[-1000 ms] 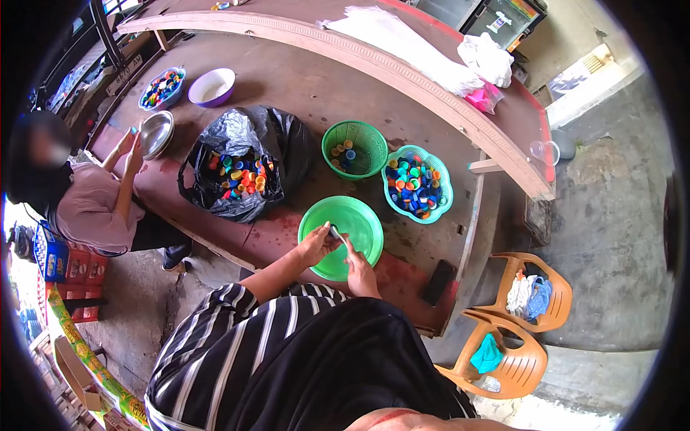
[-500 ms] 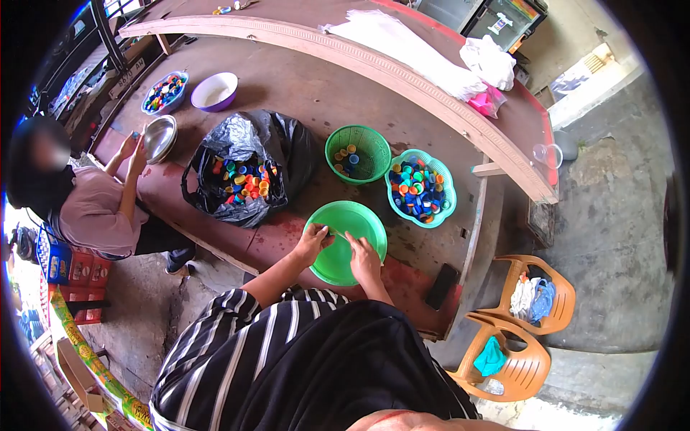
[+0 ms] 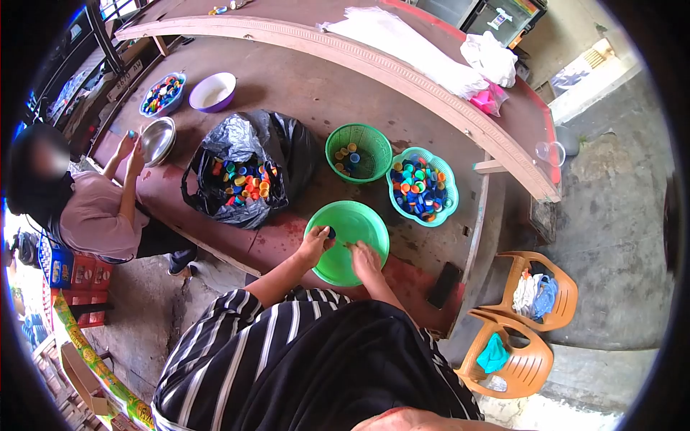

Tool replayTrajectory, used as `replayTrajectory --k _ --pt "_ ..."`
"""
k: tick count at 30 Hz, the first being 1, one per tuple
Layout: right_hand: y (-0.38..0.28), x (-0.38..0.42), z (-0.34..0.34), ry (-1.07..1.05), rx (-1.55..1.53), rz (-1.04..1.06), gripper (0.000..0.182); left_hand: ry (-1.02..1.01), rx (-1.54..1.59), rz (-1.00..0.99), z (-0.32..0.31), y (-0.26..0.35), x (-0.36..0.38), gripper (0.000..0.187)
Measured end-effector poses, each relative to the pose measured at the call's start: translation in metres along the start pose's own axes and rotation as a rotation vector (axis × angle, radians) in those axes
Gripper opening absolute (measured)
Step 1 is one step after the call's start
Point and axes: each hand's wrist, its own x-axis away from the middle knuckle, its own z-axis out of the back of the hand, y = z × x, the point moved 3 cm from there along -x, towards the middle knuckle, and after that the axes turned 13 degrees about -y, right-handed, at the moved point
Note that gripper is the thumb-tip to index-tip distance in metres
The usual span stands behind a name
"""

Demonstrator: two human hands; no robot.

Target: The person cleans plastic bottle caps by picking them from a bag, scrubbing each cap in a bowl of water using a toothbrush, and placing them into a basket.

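Note:
My left hand (image 3: 314, 246) is closed on a dark blue bottle cap (image 3: 331, 233) over the left side of a green basin (image 3: 349, 220). Over the basin's right side, my right hand (image 3: 366, 261) has its fingers pinched together. A small thin object (image 3: 348, 245) pokes out from those fingertips, too small to name. Behind the basin stands a green basket (image 3: 375, 147) with several caps at its bottom. A light teal basket (image 3: 452, 192), full of mostly blue, green and orange caps, is to its right. Left of them, a black plastic bag (image 3: 291, 147) lies open around many coloured caps.
At the left a person (image 3: 100, 212) holds up both hands beside a metal bowl (image 3: 158, 141). A purple bowl (image 3: 213, 92) and another basket of caps (image 3: 162, 95) stand farther back. A dark phone-like object (image 3: 443, 285) lies by the right edge; orange chairs (image 3: 528, 352) stand beyond.
My right hand has drawn back slightly from the left, and its fingers have curled in. My left hand has turned, so the dark blue cap shows more plainly.

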Motion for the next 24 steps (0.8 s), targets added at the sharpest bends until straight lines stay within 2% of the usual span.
replayTrajectory --k 2,5,8,9,12,13,17,20,24 --pt "-0.004 0.002 0.003 0.032 -0.019 0.002 0.037 -0.022 0.06 -0.004 0.003 -0.001 -0.001 0.029" --pt "-0.001 0.005 0.015 -0.034 -0.232 -0.142 0.039 0.002 0.104 0.002 0.0 0.002 -0.001 0.028" --pt "-0.021 0.029 0.05 0.139 -0.425 -0.013 0.044 -0.016 0.162 -0.014 0.001 0.001 -0.003 0.027" --pt "-0.023 0.035 0.048 0.144 -0.434 0.04 0.046 -0.039 0.189 -0.022 0.0 0.0 -0.004 0.026" --pt "-0.022 0.047 0.046 -0.025 -0.418 -0.056 0.046 -0.115 0.196 -0.014 -0.007 -0.002 -0.005 0.023" --pt "-0.02 0.05 0.049 0.001 -0.421 -0.117 0.045 -0.109 0.19 0.008 -0.01 -0.003 -0.004 0.023" --pt "-0.029 0.057 0.044 0.157 -0.554 0.029 0.042 -0.136 0.163 0.035 -0.012 -0.004 -0.005 0.022" --pt "-0.018 0.054 0.046 0.143 -0.498 -0.081 0.042 -0.148 0.15 0.056 -0.021 0.006 0.001 0.021" --pt "-0.028 0.057 0.052 0.107 -0.522 0.047 0.041 -0.127 -0.082 0.041 -0.014 0.016 -0.002 0.021"
